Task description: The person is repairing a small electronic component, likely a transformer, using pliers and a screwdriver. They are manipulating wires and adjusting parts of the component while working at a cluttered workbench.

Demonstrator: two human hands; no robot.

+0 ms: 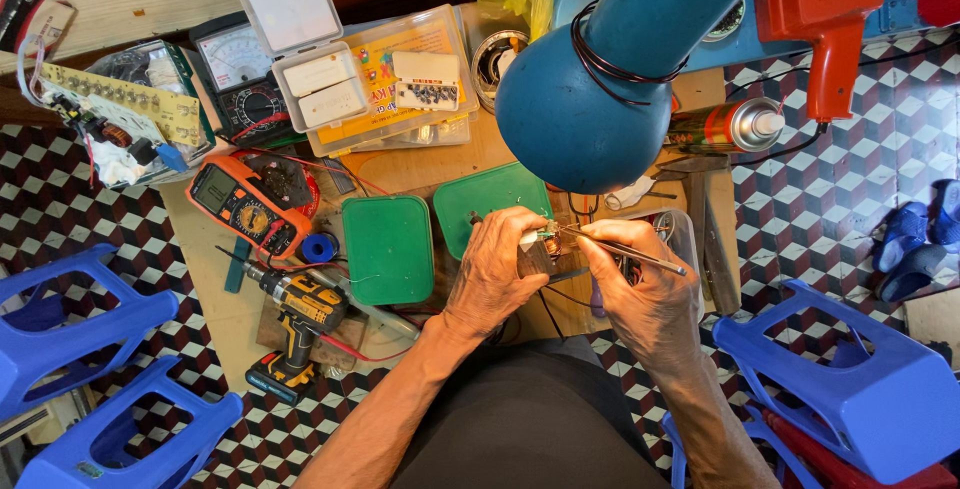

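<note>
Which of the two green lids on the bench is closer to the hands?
The right green lid. The left hand overlaps its lower edge, while the other green lid lies clear to the left, beside the drill.

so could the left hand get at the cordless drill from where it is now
Probably yes: the cordless drill lies in the open just left of the left hand, nothing between them, though that hand is now holding a small part.

A clear plastic parts case (pixel 395 89) lies at the back of the bench, a yellow printed card showing through its lid, two white blister packs on top. Left of it sits an open white compartment box (pixel 305 39). The orange multimeter (pixel 248 204) has a grey rectangular screen — blank from here. The spray can (pixel 722 127) wears a red-and-green label — its print too small to make out.
</note>
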